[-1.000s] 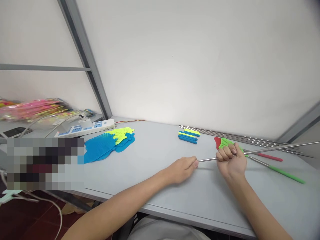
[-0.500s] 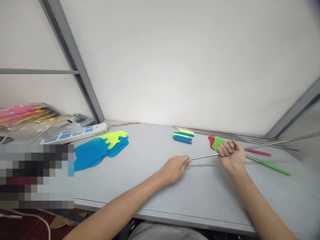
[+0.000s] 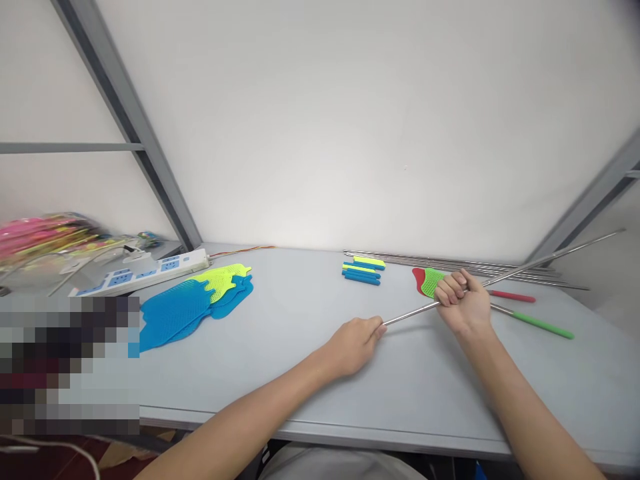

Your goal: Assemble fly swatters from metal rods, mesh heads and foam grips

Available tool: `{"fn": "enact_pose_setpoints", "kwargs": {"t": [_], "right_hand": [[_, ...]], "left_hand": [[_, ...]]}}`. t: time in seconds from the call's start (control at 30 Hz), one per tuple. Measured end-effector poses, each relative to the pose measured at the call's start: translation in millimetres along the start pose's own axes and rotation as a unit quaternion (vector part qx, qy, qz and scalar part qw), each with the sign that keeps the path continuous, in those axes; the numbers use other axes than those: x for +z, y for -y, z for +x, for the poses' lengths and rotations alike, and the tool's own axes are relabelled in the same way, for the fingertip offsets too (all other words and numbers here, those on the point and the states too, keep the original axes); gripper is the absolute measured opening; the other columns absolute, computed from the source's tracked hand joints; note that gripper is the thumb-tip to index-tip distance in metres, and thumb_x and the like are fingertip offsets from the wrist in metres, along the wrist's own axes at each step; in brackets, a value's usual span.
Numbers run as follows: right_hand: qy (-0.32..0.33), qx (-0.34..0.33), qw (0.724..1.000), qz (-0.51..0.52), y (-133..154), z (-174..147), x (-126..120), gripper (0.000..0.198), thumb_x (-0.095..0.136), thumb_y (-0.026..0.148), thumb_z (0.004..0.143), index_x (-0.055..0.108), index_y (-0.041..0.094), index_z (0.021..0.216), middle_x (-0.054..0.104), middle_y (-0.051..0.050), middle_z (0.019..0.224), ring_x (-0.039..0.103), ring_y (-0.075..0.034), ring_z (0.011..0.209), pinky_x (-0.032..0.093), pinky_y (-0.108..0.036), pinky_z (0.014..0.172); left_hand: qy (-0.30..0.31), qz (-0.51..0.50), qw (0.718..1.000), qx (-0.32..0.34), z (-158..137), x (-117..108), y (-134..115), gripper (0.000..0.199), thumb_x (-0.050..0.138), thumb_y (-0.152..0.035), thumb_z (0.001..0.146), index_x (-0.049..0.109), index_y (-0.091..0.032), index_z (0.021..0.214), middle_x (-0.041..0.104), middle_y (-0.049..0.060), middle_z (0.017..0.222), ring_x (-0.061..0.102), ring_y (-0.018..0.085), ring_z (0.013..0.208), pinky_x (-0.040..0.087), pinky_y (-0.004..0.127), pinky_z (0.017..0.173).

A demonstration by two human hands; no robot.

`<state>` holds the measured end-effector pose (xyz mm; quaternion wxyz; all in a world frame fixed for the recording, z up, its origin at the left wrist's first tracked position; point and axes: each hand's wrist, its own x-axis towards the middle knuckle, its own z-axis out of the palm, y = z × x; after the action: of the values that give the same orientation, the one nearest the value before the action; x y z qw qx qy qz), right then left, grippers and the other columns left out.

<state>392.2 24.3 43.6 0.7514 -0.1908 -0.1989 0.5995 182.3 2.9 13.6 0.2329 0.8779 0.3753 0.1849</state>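
Observation:
Both hands grip one thin metal telescopic rod (image 3: 413,313), raised over the table and slanting up to the right. My left hand (image 3: 356,345) pinches its lower left end. Further along, my right hand (image 3: 466,303) is wrapped round the rod, palm turned up, and the rod's long end reaches past it to the right. Behind the right hand lie two fly swatters, one with a red handle (image 3: 515,296) and one with a green handle (image 3: 544,325). Their green mesh head (image 3: 433,283) and red head (image 3: 419,283) overlap, partly hidden by my fingers.
Several metal rods (image 3: 540,270) lie along the wall. Blue and yellow handle grips (image 3: 363,273) sit mid-table. On the left are blue swatter heads (image 3: 175,310), yellow swatter heads (image 3: 225,277), a power strip (image 3: 165,268) and bagged colourful items (image 3: 45,233). A blurred-out patch covers the lower left.
The rod has tilted more steeply, its right end rising. Both hands still hold it, the left slightly lower. The whole view has shifted a little.

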Motion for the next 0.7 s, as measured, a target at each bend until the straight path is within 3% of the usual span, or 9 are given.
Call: {"fn": "enact_pose_setpoints", "kwargs": {"t": [0.4,0.7], "right_hand": [[0.073,0.043,0.996,-0.021,-4.3,-3.8,7.0,0.028,0.041,0.028,0.076,0.028,0.018,0.054,0.01,0.007,0.042,0.012,-0.006,0.033,0.013,-0.019,0.029],[0.075,0.03,0.997,-0.019,-7.2,-4.8,7.9,0.029,0.041,0.029,0.077,0.027,0.018,0.054,0.009,0.007,0.042,0.01,-0.006,0.033,0.012,-0.019,0.03]], "left_hand": [[0.0,-0.097,0.995,-0.012,-2.4,15.1,-2.2,0.036,0.012,-0.037,0.083,0.032,-0.018,0.061,0.036,-0.003,0.053,0.035,0.009,0.051,0.028,0.02,0.051],[-0.012,-0.125,0.992,-0.027,-1.4,17.0,-1.8,0.037,0.014,-0.038,0.083,0.032,-0.017,0.058,0.034,-0.004,0.052,0.033,0.008,0.05,0.027,0.02,0.048]]}}
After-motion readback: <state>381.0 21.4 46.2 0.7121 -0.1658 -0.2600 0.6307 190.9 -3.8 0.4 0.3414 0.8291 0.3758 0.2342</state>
